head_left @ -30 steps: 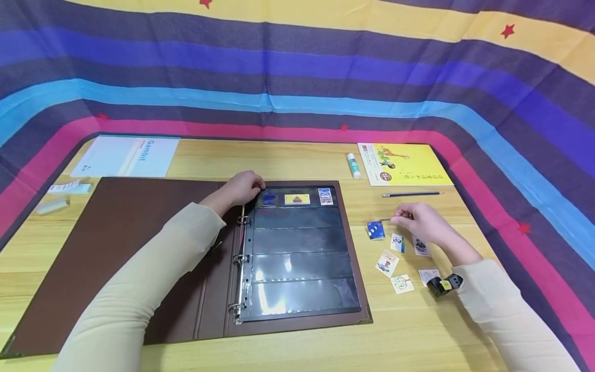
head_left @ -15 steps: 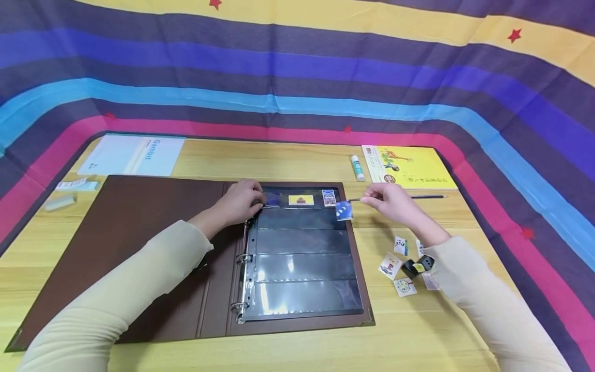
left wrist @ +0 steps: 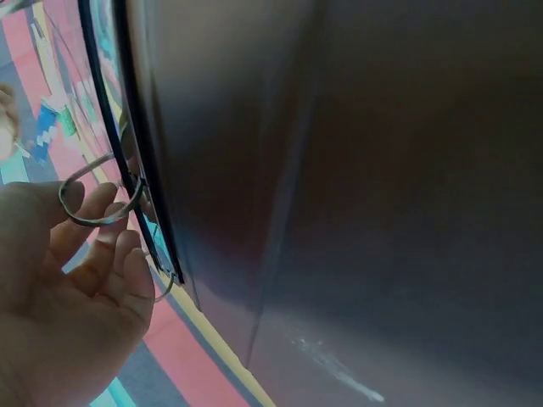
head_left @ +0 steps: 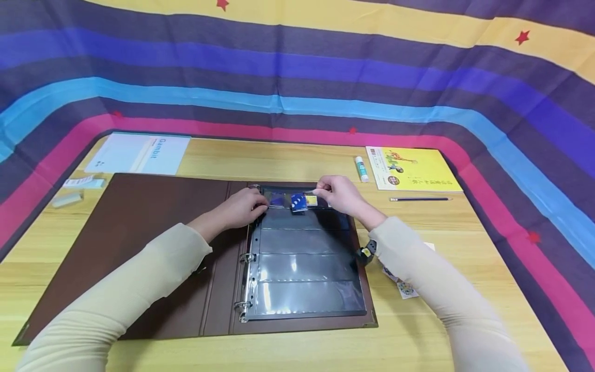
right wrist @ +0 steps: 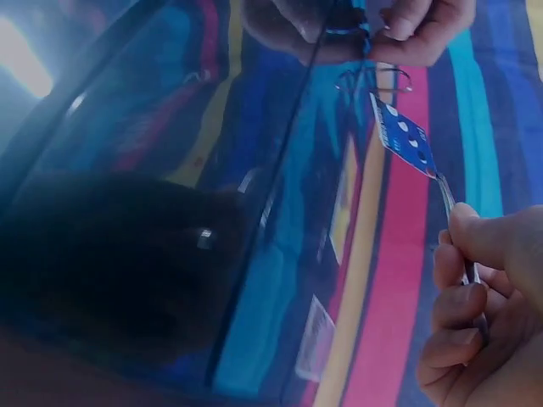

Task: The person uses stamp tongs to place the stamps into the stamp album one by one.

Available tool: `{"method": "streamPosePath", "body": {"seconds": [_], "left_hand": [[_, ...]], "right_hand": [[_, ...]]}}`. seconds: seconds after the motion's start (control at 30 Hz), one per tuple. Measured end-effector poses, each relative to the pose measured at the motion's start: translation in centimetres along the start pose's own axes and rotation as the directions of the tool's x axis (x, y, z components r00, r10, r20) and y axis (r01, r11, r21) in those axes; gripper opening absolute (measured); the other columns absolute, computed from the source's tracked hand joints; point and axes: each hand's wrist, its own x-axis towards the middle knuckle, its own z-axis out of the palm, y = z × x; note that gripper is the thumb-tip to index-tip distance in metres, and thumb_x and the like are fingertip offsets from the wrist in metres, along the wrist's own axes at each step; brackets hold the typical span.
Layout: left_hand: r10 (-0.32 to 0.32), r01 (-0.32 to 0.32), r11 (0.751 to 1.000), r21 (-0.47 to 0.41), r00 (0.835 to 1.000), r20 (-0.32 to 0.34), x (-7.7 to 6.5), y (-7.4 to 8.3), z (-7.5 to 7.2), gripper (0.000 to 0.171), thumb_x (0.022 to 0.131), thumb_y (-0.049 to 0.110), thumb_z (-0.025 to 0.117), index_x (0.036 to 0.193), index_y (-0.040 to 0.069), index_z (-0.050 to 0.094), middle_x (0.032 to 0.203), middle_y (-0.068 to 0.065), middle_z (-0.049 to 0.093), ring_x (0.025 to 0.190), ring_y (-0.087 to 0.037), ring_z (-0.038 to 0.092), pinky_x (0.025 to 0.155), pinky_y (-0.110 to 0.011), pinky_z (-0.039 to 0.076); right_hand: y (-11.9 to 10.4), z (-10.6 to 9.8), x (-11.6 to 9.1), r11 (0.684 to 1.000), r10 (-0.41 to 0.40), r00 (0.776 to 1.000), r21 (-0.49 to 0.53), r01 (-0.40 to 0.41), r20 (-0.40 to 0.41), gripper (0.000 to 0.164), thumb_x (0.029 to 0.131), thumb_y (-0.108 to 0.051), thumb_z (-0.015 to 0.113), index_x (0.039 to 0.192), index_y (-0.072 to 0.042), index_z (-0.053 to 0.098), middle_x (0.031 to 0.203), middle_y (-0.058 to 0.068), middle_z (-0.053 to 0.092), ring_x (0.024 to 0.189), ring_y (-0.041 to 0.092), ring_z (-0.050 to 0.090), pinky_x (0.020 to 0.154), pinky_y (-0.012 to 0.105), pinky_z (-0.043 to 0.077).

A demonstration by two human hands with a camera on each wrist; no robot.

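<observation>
My right hand pinches metal tweezers, whose tips grip a blue stamp with white moon shapes. The stamp hangs over the top pocket row of a black album page, in an open brown ring binder. In that row sit a dark blue stamp and a yellow stamp; a third lies mostly behind the right hand. My left hand pinches the page at its top left corner, beside the upper ring.
Right of the binder, several loose stamps lie partly under the right sleeve. Beyond are a pencil, a glue stick and a yellow book. At the back left are a white booklet and an eraser.
My right hand has lifted the blue stamp off the table with the tweezers and carried it left over the page's top row. The left hand stays at the page corner.
</observation>
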Motion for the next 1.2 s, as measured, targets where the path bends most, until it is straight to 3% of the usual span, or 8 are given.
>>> {"method": "streamPosePath", "body": {"seconds": [0.47, 0.7, 0.93, 1.2], "left_hand": [[-0.055, 0.056, 0.995, -0.081, 0.998, 0.013, 0.5, 0.1, 0.4, 0.011, 0.08, 0.009, 0.05, 0.086, 0.005, 0.059, 0.08, -0.003, 0.051, 0.076, -0.017, 0.045, 0.069, -0.032, 0.038], [-0.066, 0.067, 0.989, -0.131, 0.998, 0.01, 0.7, 0.0, 0.7, 0.01, 0.079, 0.006, 0.05, 0.085, 0.004, 0.058, 0.08, -0.004, 0.049, 0.074, -0.016, 0.044, 0.069, -0.03, 0.037], [-0.07, 0.07, 0.989, -0.133, 0.998, 0.004, 0.7, 0.1, 0.7, 0.01, 0.079, 0.005, 0.049, 0.085, 0.004, 0.057, 0.08, -0.004, 0.049, 0.073, -0.016, 0.045, 0.068, -0.029, 0.038], [-0.096, 0.098, 0.984, -0.147, 0.995, 0.019, 0.7, 0.2, 0.6, 0.011, 0.079, 0.006, 0.049, 0.086, 0.004, 0.058, 0.081, -0.004, 0.049, 0.074, -0.016, 0.046, 0.068, -0.029, 0.038]], "right_hand": [[-1.1, 3.1, 2.4, 0.995, 0.083, 0.997, 0.056, -0.083, 0.007, 0.016, 0.079, -0.025, 0.055, 0.069, -0.012, 0.053, 0.06, 0.0, 0.047, 0.054, 0.013, 0.04, 0.052, 0.025, 0.033], [-1.5, 3.8, 2.5, 0.992, 0.107, 0.987, 0.052, -0.114, 0.121, 0.017, 0.08, -0.024, 0.054, 0.069, -0.011, 0.055, 0.059, 0.0, 0.049, 0.052, 0.012, 0.042, 0.05, 0.025, 0.034], [-1.8, 3.7, 2.4, 0.997, 0.07, 0.966, 0.014, -0.076, 0.247, 0.019, 0.079, -0.024, 0.055, 0.067, -0.009, 0.057, 0.058, -0.002, 0.05, 0.049, 0.012, 0.038, 0.049, 0.025, 0.033], [-2.1, 3.6, 3.0, 0.999, 0.029, 0.962, -0.043, -0.018, 0.273, 0.015, 0.077, -0.025, 0.057, 0.068, -0.014, 0.055, 0.06, -0.004, 0.051, 0.053, 0.01, 0.042, 0.052, 0.024, 0.034]]}}
